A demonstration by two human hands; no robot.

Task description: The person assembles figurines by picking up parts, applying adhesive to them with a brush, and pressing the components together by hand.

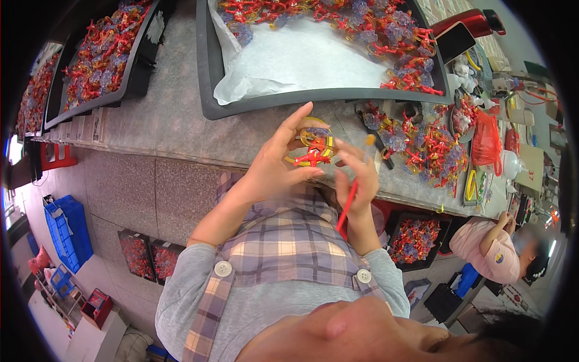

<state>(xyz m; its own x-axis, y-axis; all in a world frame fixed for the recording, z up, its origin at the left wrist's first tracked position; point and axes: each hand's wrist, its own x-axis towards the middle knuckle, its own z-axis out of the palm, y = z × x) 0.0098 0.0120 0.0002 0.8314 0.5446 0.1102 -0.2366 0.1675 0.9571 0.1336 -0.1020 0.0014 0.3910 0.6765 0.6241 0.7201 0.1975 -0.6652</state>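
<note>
My left hand [269, 158] pinches a small plastic toy figure [313, 158] between thumb and fingers, just off the front edge of the workbench. The figure has a red body, with yellow rings around it and a bluish-purple part at the top. My right hand [360, 179] is close beside it, slightly blurred. Its fingers are closed on a thin red-handled stick [348, 206] that looks like a paintbrush; an orange-yellow tip shows blurred above the fingers. I cannot tell whether the tip touches the figure.
Beyond my hands stands a black tray [325, 95], lined with white paper and holding several figures. A pile of figures [431, 148] lies on the bench at right, near a red plastic bag [486, 140]. More filled trays [105, 57] stand at left. A co-worker [491, 247] sits at right.
</note>
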